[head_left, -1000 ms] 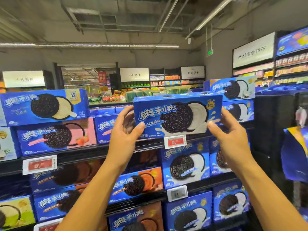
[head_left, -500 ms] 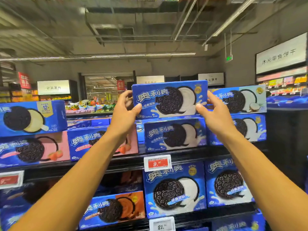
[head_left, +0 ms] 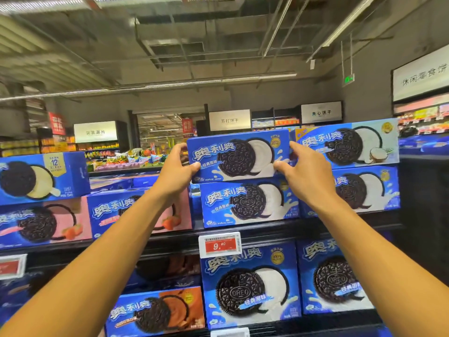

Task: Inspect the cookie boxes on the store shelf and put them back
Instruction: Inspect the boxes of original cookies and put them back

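Blue Oreo box [head_left: 239,155], white-cream picture, held at top-shelf height, front facing the camera. Left hand [head_left: 176,171] grips its left end, thumb on the front, fingers curled behind. Right hand [head_left: 303,172] grips its right end the same way. Box sits directly above a matching box [head_left: 247,204] on the top shelf [head_left: 267,227]; contact between them cannot be told. Coconut box [head_left: 347,144] just to the right, strawberry box [head_left: 138,211] lower left. Red price tag [head_left: 220,244] on the shelf edge below.
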Motion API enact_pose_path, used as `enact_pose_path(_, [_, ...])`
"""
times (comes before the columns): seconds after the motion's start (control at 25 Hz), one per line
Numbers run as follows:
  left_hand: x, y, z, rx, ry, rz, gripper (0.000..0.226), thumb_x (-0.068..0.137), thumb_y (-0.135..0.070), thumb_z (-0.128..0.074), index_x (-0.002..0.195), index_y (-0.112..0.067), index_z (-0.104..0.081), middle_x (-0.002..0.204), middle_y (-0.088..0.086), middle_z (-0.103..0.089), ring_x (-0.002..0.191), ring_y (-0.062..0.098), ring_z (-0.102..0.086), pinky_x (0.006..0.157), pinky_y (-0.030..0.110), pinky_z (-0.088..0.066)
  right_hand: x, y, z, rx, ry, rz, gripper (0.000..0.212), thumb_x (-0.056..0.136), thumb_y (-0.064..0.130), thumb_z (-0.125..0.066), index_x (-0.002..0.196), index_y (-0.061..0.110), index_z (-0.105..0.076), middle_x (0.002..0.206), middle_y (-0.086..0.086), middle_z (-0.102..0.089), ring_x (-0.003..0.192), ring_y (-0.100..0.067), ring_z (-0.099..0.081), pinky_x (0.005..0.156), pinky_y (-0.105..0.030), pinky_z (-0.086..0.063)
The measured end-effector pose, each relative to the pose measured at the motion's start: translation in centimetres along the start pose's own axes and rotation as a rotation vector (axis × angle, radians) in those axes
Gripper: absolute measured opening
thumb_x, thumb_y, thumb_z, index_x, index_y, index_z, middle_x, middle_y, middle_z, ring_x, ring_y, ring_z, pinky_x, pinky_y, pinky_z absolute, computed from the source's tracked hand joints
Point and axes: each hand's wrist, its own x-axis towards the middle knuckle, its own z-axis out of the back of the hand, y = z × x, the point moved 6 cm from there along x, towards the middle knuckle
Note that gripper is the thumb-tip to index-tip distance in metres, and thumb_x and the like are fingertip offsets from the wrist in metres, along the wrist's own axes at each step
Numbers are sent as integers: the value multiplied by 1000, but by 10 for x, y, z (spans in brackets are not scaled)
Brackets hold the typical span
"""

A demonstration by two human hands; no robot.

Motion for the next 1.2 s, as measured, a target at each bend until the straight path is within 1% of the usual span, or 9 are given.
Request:
enact_pose_path(0.12, [4,-1,-1,23,16,30,36,98,2,-52,123,-22,-45,115,3,-60,90,8,-66,54,14,-53,1,0,-1,-65,-19,18,26,89,33,-69,83,18,-48,93,-9,-64,88,-36,-56,67,-37,-33])
enact_pose_path(0.24, [5,-2,-4,45,34,73,34,99,-1,-52,126,-19,-44,106,-1,-61,79,5,-68,55,21,-57,4,-2,1,-95,-32,23,29,89,34,-68,84,20,-43,96,-11,-62,90,-37,-56,69,-35,-32])
enact_pose_path(0.4, [6,-5,-8,59,56,104,34,99,-1,-52,126,-20,-43,99,-3,-63,74,4,-68,54,23,-58,6,-9,3,-98,-38,12,26,88,37,-70,90,18,-52,100,-6,-64,90,-32,-56,70,-35,-33])
enact_pose_path(0.6, [4,-5,-12,62,74,112,35,100,-1,-52,129,-19,-44,102,-1,-64,82,7,-67,62,27,-59,2,-20,12,-9,-16,4,45,91,42,-69,130,21,-59,103,4,-64,99,-26,-60,76,-35,-37])
enact_pose_path(0.8, [1,-7,-14,54,97,145,44,98,0,-54,136,-17,-41,102,-7,-62,70,-5,-67,56,14,-53,2,-32,35,37,-29,-42,41,92,41,-68,129,25,-61,110,2,-69,99,-25,-64,86,-42,-50])
enact_pose_path(0.88, [-6,-13,-15,98,72,103,51,96,-2,-56,142,-16,-37,112,-9,-59,74,-12,-60,60,9,-47,-6,-34,40,91,-17,-38,37,92,37,-69,126,25,-62,109,1,-69,97,-23,-64,88,-44,-52])
enact_pose_path(0.96, [-27,-22,-8,161,-46,-50,56,95,-6,-58,146,-16,-36,129,-9,-49,93,-10,-56,75,8,-43,-25,-37,41,223,-6,-42,31,91,31,-70,121,25,-64,105,3,-70,94,-17,-65,86,-36,-52])
enact_pose_path(1.04, [-65,-22,-4,126,-121,-234,48,92,-10,-61,138,-18,-49,131,-8,-54,113,0,-55,92,15,-42,-54,-43,38,386,-6,-58,24,92,25,-71,115,27,-65,101,8,-71,91,-7,-65,79,-20,-49])
enact_pose_path(1.2, [-154,28,-7,-98,-77,-230,26,86,-15,-58,108,-25,-66,105,-10,-74,102,0,-65,88,13,-47,-129,-65,14,674,-32,-160,24,94,9,-67,109,28,-66,104,7,-72,93,2,-66,82,-11,-50])
